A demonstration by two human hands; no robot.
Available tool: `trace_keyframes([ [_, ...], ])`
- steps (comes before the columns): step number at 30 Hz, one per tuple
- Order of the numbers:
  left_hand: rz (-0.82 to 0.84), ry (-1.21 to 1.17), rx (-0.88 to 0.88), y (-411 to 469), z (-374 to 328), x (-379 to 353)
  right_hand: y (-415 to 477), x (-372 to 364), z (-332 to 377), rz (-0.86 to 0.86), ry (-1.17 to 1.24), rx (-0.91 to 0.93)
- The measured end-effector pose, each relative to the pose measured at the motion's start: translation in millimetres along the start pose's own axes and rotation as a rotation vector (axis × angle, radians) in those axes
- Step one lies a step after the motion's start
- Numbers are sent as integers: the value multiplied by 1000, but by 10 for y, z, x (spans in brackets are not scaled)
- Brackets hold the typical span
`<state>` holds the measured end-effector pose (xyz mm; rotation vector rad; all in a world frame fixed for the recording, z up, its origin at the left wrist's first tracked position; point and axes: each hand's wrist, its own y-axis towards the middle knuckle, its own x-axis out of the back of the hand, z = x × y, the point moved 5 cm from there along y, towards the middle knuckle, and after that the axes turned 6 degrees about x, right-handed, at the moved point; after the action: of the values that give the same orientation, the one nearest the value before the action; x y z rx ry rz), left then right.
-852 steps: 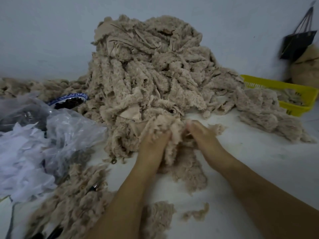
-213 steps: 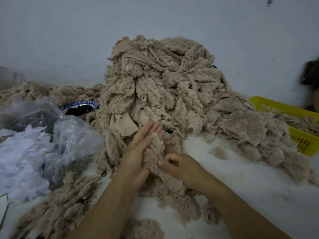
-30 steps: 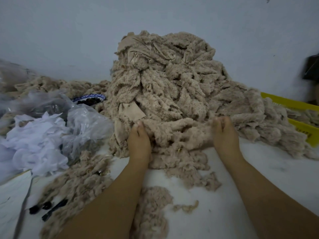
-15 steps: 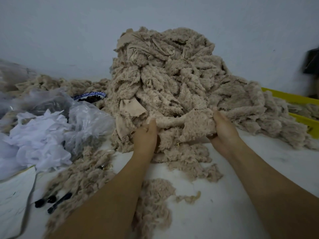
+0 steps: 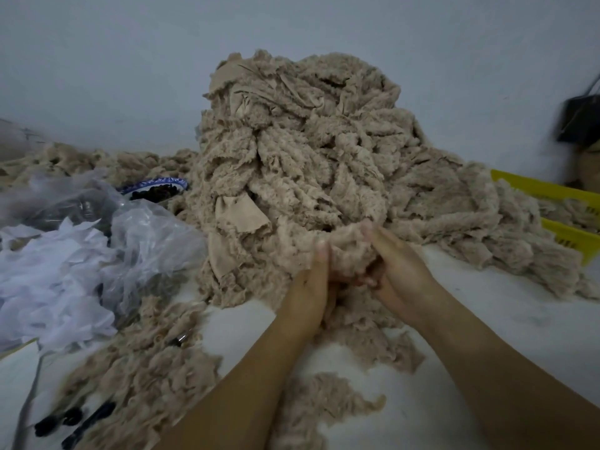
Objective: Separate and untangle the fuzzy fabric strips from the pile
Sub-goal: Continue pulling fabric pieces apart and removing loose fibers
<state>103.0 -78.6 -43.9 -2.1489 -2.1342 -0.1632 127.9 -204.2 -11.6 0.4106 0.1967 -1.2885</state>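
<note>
Fuzzy fabric strips [image 5: 302, 151] sit heaped in a tall beige pile on a white table [image 5: 487, 319] against the wall. Half a second earlier the hands were spread apart with a piece stretched between them; now they have closed together at the pile's foot. The left hand [image 5: 308, 293], thumb up, and the right hand [image 5: 399, 271], fingers reaching forward, grasp one bunch [image 5: 347, 241] between them, palms facing. A yellow basket [image 5: 552, 190] lies right, plastic bags [image 5: 146, 235] left.

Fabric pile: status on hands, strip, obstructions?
Grip on bunched fuzzy strip: left hand, right hand. Strip against fabric pile front, not yet free. plastic bag left, apart from hands.
</note>
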Motion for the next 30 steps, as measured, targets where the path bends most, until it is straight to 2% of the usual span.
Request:
trace_keyframes([
  [3,189,-520,173,74,34,40,-93,-99,-47,164,-513,4],
  [5,208,-761,203,96,0,119,-103,-101,-145,258,-781,15],
  [7,183,-919,140,156,-22,224,-86,-63,-165,249,-867,47],
  [10,127,-1080,136,201,-14,333,-1,84,-70,57,-852,90],
  [12,78,-1112,171,221,31,362,60,229,-71,-45,-868,95],
  [17,24,-1082,185,252,72,383,132,409,-185,-134,-922,87],
  [27,-12,-1172,206,273,93,402,128,505,-170,-237,-905,64],
  [30,32,-1212,174,273,70,469,157,552,-103,-346,-818,12],
])
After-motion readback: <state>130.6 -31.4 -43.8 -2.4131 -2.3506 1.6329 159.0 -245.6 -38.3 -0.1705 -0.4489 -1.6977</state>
